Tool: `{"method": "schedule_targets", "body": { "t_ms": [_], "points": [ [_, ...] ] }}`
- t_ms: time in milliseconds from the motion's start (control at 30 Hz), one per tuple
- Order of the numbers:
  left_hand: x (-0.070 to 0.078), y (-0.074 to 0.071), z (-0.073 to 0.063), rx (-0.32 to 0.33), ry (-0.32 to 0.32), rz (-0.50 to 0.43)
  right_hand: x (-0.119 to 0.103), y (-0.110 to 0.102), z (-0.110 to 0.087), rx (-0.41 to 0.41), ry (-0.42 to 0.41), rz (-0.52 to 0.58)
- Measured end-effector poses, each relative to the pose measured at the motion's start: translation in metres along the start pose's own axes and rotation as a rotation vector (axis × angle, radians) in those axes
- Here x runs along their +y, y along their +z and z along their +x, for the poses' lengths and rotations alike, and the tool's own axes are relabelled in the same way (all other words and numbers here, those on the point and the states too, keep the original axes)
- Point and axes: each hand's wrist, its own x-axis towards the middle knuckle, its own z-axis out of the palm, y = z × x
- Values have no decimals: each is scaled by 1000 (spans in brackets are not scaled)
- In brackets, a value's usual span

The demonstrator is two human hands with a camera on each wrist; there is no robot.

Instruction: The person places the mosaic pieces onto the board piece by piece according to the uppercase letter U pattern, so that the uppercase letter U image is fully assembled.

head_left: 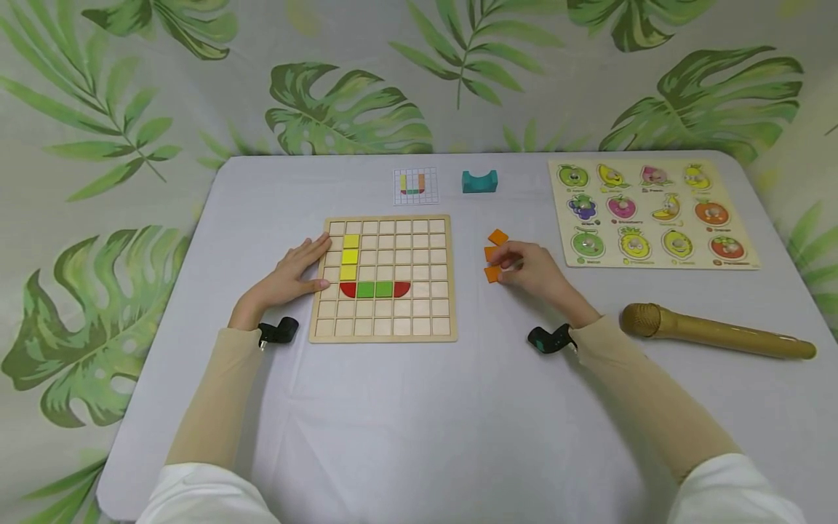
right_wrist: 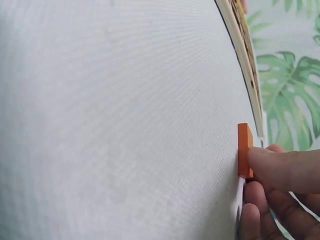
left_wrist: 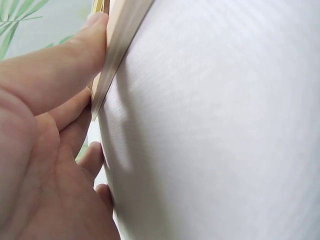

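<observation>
A wooden grid board (head_left: 380, 331) lies flat, bearing yellow square tiles (head_left: 350, 256) in a column and, below them, green square tiles (head_left: 374, 290) between two red rounded pieces (head_left: 348, 290). My left hand (head_left: 288, 273) rests at the board's left edge, fingers extended and thumb touching the rim; the left wrist view shows the thumb against the board's side (left_wrist: 117, 45). To the right of the board, my right hand (head_left: 533, 269) has its thumb and fingers at the nearest orange square tile (head_left: 492, 274), also seen in the right wrist view (right_wrist: 243, 150). Fingertips partly cover the middle orange tile (head_left: 489, 253).
Another orange tile (head_left: 498, 237) lies just beyond. Behind the board are a pattern card (head_left: 415, 186) and a teal block with a curved notch (head_left: 480, 182). A fruit puzzle board (head_left: 657, 215) lies at back right, a gold microphone (head_left: 720, 332) at right.
</observation>
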Motion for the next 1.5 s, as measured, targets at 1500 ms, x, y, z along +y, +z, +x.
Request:
{"method": "schedule_targets", "body": {
  "t_ms": [1500],
  "points": [
    [1, 0, -1, -1, 4, 3, -92, 85, 64, -158, -204, -41]
  ]
}}
